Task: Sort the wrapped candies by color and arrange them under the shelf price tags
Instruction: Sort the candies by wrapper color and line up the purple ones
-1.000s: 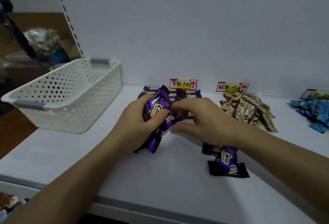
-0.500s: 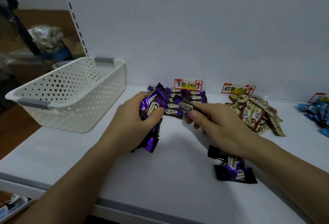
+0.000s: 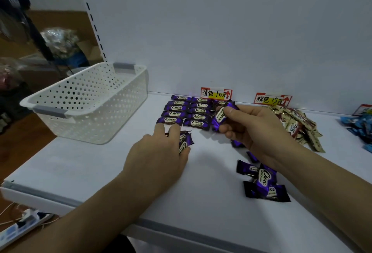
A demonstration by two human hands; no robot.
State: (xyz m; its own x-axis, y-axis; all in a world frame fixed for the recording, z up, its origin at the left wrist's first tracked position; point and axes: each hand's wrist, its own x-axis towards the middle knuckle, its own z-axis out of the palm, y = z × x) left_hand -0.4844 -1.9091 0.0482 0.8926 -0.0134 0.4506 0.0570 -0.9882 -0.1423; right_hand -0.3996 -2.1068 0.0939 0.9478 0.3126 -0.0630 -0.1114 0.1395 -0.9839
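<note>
**Left hand.** The left hand [image 3: 159, 152] lay low over the white shelf [image 3: 96, 174], knuckles up. Its fingers were curled over a purple wrapper [image 3: 185, 139] and the thumb closed against it from the near side. How many pieces it held could not be determined. Its fingertips lay just at the nearest of the purple rows [image 3: 187, 111].

**Purple rows.** These lay flat in neat columns against the back panel, directly under the left price tag [image 3: 216, 93].

**Right hand.** The right hand [image 3: 255, 130] was raised just right of the rows. It pinched a single purple candy [image 3: 221, 116] between thumb and fingers, the piece standing on end.

**Other stock.**
- Loose purple candies [image 3: 261, 182] lay in a small heap nearer the shelf's front, beside the right forearm.
- A brown-and-cream pile [image 3: 298, 126] sat under the second price tag [image 3: 271, 99].
- Blue candies [image 3: 360, 126] lay at the far right edge.
- A white perforated basket [image 3: 90, 103] stood at the left of the shelf.
</note>
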